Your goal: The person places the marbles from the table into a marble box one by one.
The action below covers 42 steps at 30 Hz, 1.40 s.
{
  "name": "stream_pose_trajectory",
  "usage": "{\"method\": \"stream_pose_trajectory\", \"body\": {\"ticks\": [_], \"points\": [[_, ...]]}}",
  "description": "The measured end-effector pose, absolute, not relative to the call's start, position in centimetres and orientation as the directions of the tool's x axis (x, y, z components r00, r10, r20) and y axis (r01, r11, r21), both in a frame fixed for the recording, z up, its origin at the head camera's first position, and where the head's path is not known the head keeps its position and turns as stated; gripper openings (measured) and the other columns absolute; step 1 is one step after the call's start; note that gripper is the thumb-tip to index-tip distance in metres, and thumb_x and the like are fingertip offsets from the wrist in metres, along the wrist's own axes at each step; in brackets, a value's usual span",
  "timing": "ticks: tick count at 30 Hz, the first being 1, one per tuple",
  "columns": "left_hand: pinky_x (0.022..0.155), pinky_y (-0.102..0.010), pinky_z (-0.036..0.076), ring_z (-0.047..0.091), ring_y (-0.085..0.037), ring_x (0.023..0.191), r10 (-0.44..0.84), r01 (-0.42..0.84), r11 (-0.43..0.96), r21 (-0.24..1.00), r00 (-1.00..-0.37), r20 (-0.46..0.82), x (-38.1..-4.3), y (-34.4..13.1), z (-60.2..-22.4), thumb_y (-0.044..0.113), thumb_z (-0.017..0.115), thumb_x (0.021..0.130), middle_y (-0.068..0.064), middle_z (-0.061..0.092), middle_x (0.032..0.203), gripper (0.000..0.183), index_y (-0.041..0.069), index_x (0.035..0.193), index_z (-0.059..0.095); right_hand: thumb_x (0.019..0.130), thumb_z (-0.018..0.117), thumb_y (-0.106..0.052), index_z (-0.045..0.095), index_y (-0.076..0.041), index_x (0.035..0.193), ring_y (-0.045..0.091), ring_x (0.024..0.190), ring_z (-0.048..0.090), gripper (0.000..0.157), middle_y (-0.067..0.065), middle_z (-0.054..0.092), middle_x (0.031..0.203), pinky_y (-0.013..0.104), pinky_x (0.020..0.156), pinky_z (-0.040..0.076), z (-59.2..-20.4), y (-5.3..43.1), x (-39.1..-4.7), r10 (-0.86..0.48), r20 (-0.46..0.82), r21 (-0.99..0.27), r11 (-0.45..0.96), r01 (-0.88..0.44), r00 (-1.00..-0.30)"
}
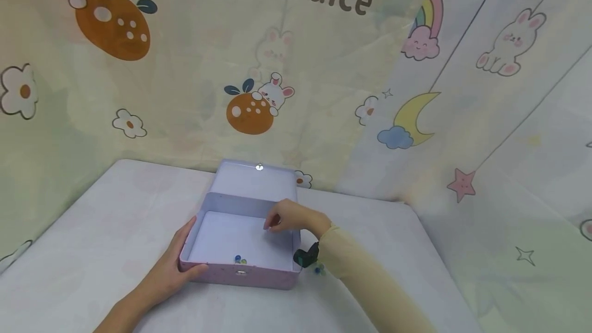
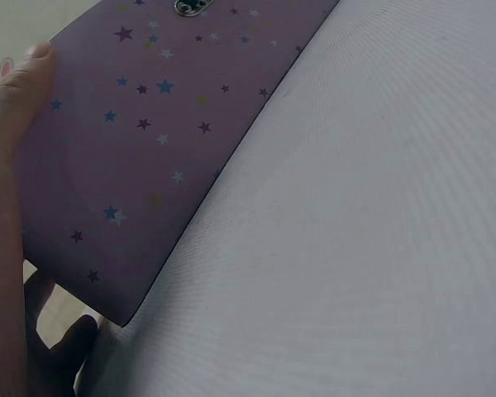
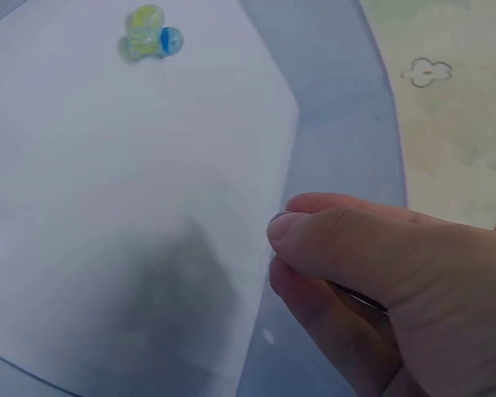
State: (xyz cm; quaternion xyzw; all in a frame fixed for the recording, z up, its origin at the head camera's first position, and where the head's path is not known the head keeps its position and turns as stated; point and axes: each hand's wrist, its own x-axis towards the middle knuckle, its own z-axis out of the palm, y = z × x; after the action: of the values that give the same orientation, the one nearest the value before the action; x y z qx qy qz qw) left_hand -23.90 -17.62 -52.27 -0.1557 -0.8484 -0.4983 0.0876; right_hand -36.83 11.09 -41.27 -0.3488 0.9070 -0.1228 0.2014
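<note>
Seeing one box (image 1: 263,277) sitting flat on one table (image 1: 384,266), holding one lid (image 1: 252,184) folded open toward the back. Counting one latch (image 1: 241,273) on the front wall, one clasp (image 1: 259,167) at the lid's far edge. Showing pink-purple outside, pale lavender inside; printing many small stars (image 2: 165,87) on the front wall, some cut off, total unclear.

Counting three marbles (image 3: 171,40) on the box floor in the right wrist view: one blue, two yellow-green, bunching together, lying near the front wall. Spotting one more cluster (image 1: 317,271) on the table, just beside the right front corner: at least two, one blue, one green, exact count unclear.

Gripping the box at its left front corner with left hand (image 1: 170,266), setting thumb on the front wall, running fingers along the left side. Holding right hand (image 1: 289,216) above the box floor, toward the right rear, curling fingers, bringing thumb and fingertips close together; cannot tell whether pinching anything.

Wearing one black camera (image 1: 305,257) at the right wrist, one pale yellow sleeve (image 1: 370,276) on the right arm. Facing one printed backdrop (image 1: 185,153) behind the table, showing four bunnies (image 1: 511,40), two oranges (image 1: 250,117), one moon (image 1: 407,111).
</note>
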Motion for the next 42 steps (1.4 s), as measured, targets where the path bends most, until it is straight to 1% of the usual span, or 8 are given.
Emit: {"method": "stream_pose_trajectory", "body": {"ticks": [8,15,20,26,30,34,38,42], "points": [[0.097,-0.076,0.024,0.018,-0.052,0.139,0.186,0.354,0.458,0.815,-0.935,0.302,-23.8,-17.3,-52.3,0.028,0.078,0.076,-0.012,0.012,0.158,0.107,0.03,0.153,0.004,0.084,0.071,-0.015,0.074,-0.022,0.087,0.0,0.076,0.055,0.008,-0.015,0.064,0.082,0.013,0.071,0.047,-42.9,10.1,-36.7,-0.663,-0.35,-0.256,0.747,-0.614,-0.662],[0.099,-0.075,0.024,0.018,-0.051,0.14,0.18,0.35,0.477,0.807,-0.937,0.3,-23.8,-17.2,-52.3,0.031,0.078,0.076,-0.01,0.011,0.159,0.108,0.028,0.154,0.004,0.082,0.072,-0.015,0.073,-0.024,0.085,0.0,0.075,0.054,0.009,-0.015,0.063,0.081,0.013,0.07,0.047,-43.5,9.7,-36.7,-0.659,-0.367,-0.203,0.745,-0.635,-0.656],[0.098,-0.075,0.025,0.019,-0.052,0.139,0.182,0.363,0.467,0.806,-0.932,0.314,-23.8,-17.2,-52.5,0.029,0.078,0.075,-0.012,0.013,0.158,0.107,0.026,0.154,0.005,0.083,0.072,-0.014,0.073,-0.024,0.086,0.0,0.075,0.055,0.01,-0.016,0.064,0.081,0.013,0.071,0.047,-43.6,9.5,-36.6,-0.657,-0.389,-0.205,0.745,-0.635,-0.646],[0.098,-0.075,0.025,0.02,-0.052,0.138,0.179,0.363,0.462,0.809,-0.932,0.317,-23.7,-17.1,-52.8,0.028,0.078,0.075,-0.012,0.014,0.158,0.107,0.027,0.154,0.005,0.082,0.073,-0.016,0.074,-0.024,0.091,-0.002,0.077,0.057,0.012,-0.016,0.066,0.084,0.013,0.073,0.049,-43.4,9.6,-36.4,-0.66,-0.39,-0.239,0.746,-0.621,-0.642],[0.098,-0.075,0.025,0.02,-0.053,0.138,0.175,0.354,0.465,0.812,-0.935,0.308,-23.6,-17.1,-52.9,0.028,0.078,0.076,-0.013,0.013,0.158,0.107,0.029,0.153,0.005,0.083,0.073,-0.016,0.075,-0.021,0.097,-0.003,0.081,0.059,0.015,-0.014,0.068,0.09,0.013,0.077,0.05,-42.3,10.3,-36.5,-0.677,-0.337,-0.298,0.736,-0.608,-0.654],[0.098,-0.075,0.024,0.019,-0.053,0.138,0.171,0.339,0.47,0.815,-0.941,0.293,-23.6,-17.3,-52.7,0.029,0.078,0.076,-0.013,0.012,0.158,0.107,0.033,0.153,0.002,0.085,0.07,-0.013,0.074,-0.015,0.103,-0.002,0.087,0.061,0.018,-0.005,0.071,0.099,0.014,0.079,0.051,-40.5,11.9,-36.2,-0.704,-0.25,-0.388,0.702,-0.597,-0.664],[0.098,-0.075,0.024,0.018,-0.053,0.139,0.174,0.335,0.477,0.812,-0.942,0.286,-23.8,-17.4,-52.6,0.03,0.077,0.077,-0.012,0.011,0.159,0.107,0.036,0.152,0.001,0.086,0.069,-0.013,0.073,-0.015,0.105,0.002,0.089,0.063,0.019,0.0,0.07,0.101,0.016,0.08,0.053,-39.2,14.3,-35.0,-0.686,-0.153,-0.473,0.683,-0.557,-0.711],[0.098,-0.075,0.024,0.019,-0.052,0.139,0.171,0.345,0.475,0.81,-0.938,0.3,-23.9,-17.5,-52.4,0.029,0.078,0.076,-0.011,0.012,0.158,0.107,0.035,0.152,0.003,0.086,0.068,-0.011,0.073,-0.011,0.104,0.008,0.09,0.063,0.019,0.003,0.07,0.1,0.023,0.082,0.055,-39.1,17.3,-33.5,-0.648,-0.041,-0.543,0.654,-0.527,-0.761]]}}
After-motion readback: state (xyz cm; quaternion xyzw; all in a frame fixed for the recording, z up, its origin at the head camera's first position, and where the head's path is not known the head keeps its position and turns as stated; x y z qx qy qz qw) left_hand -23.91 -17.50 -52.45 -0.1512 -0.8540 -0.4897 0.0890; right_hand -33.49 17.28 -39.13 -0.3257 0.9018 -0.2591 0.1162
